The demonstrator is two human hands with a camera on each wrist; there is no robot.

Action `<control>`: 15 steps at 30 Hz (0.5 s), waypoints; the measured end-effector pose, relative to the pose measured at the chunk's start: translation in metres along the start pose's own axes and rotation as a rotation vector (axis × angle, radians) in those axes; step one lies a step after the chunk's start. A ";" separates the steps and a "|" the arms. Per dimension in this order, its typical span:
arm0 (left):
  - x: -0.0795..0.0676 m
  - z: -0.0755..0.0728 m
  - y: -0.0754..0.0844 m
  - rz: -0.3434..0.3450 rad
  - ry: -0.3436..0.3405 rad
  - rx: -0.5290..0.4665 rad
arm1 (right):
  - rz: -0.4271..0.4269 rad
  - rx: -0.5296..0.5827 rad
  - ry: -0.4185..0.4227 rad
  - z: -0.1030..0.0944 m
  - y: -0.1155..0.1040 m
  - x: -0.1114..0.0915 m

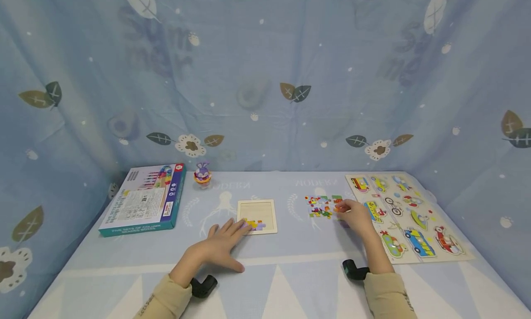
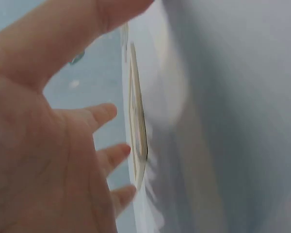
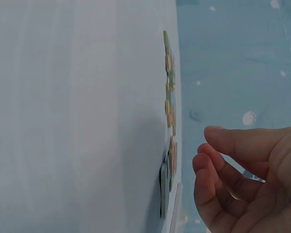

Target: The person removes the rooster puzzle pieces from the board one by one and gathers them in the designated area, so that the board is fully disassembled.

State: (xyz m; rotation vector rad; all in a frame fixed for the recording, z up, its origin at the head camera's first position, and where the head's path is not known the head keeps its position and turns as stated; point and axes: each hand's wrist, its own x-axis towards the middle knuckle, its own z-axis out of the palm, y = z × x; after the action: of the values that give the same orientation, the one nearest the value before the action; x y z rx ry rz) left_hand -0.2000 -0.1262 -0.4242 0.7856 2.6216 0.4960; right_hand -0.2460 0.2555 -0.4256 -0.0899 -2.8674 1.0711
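My left hand is spread over the lower left corner of a square wooden puzzle tray. Its fingertips reach a few yellow and purple jigsaw pieces inside the frame; whether they touch is unclear. In the left wrist view, the tray appears edge-on beyond the fingers. My right hand hovers at the right side of a group of colourful jigsaw pieces lying on the table. In the right wrist view, its thumb and bent fingers have a gap with nothing visible in it, near the pieces.
At right lies a large wooden vehicle puzzle board, close beside my right forearm. A boxed set sits at the left, with a small purple rabbit figure next to it. A patterned blue curtain hangs behind the table.
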 end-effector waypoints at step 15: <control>-0.004 -0.005 -0.006 -0.128 -0.021 -0.010 | -0.098 0.156 -0.037 0.032 -0.033 0.008</control>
State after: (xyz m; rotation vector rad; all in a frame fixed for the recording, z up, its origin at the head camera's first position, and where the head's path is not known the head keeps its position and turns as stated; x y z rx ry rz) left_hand -0.2018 -0.1341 -0.4217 0.6114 2.6272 0.4626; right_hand -0.2577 0.2105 -0.4280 0.0800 -2.7752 1.2833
